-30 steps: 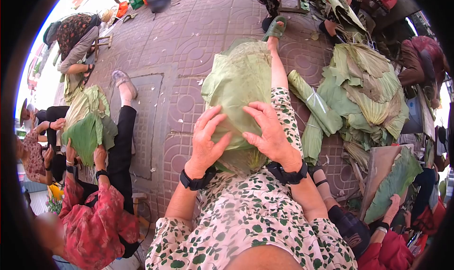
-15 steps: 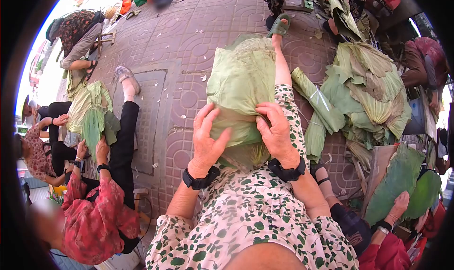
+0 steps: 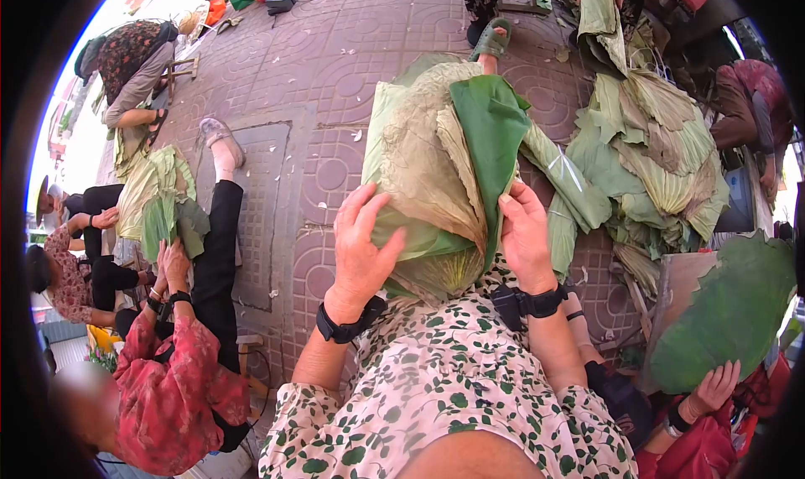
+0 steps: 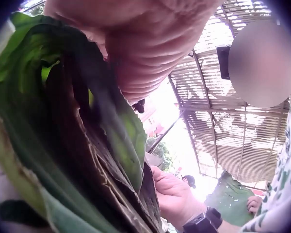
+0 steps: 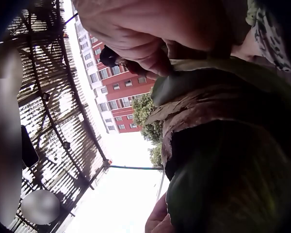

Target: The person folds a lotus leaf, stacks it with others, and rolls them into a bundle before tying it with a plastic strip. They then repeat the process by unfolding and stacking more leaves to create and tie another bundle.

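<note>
A layered stack of large leaves (image 3: 411, 152) lies over the wearer's lap, pale and brownish on top. My right hand (image 3: 528, 231) pinches the edge of a dark green leaf (image 3: 495, 127) folded up along the stack's right side. My left hand (image 3: 365, 248) rests on the stack's left edge, fingers spread and slightly bent. In the left wrist view the leaf layers (image 4: 53, 126) curve beneath the left palm (image 4: 150, 39), with the right hand (image 4: 177, 196) at their far edge. The right wrist view has the right hand (image 5: 136, 29) above the leaf edges.
Right of the lap are a tied leaf roll (image 3: 566, 177) and a large leaf pile (image 3: 654, 152). A person in red (image 3: 180, 378) handles leaves at the left. At lower right, another person's hand (image 3: 717, 387) touches a green leaf (image 3: 729, 311) on a board.
The right hand has moved right and lifted the right side of the stack, exposing a dark green leaf and brownish layers. The left hand has stayed nearly in place.
</note>
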Motion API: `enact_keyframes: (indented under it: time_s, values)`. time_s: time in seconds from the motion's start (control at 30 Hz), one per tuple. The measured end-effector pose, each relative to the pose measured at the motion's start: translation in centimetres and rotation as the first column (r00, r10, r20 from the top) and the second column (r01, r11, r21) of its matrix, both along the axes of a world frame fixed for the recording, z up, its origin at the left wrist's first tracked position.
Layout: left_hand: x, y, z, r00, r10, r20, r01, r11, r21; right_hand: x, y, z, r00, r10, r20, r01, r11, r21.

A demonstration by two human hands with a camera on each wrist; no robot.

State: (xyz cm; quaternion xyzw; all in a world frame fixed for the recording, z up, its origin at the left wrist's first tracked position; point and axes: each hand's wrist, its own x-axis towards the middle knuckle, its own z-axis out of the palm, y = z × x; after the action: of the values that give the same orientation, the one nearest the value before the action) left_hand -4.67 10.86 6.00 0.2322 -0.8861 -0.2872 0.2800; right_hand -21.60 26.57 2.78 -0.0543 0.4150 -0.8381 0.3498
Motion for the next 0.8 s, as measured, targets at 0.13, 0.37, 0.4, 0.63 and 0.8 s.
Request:
enact_keyframes:
  time_s: [0.13, 0.37, 0.4, 0.63, 0.8]
  values:
    - [-0.4, -0.1, 1.4, 0.996, -0.038, 0.080, 0.042, 0.998, -0.041, 1.3, -0.9, 1.2, 0.835, 0.139, -0.533, 0.034, 0.953, 0.302]
    - [-1.2, 1.1, 2.8, 0.989, -0.145, -0.009, 0.145, 0.988, 0.047, 2.3, -1.3, 1.6, 0.399, 0.378, -0.835, 0.247, 0.833, 0.495]
    - [-1.4, 1.3, 2.9, 0.981, -0.193, -0.027, 0.194, 0.980, 0.044, 2.4, -1.3, 1.6, 0.367, 0.401, -0.839, 0.290, 0.808, 0.513]
    - [-2.1, 1.9, 2.2, 0.972, -0.236, 0.020, 0.236, 0.972, 0.004, 1.3, -1.2, 0.2, 0.889, 0.132, -0.438, 0.035, 0.935, 0.352]
    - [-1.9, 1.8, 2.1, 0.967, -0.230, 0.114, 0.235, 0.972, -0.033, 0.0, 0.1, -1.1, 0.995, -0.073, -0.063, 0.080, 0.990, 0.118]
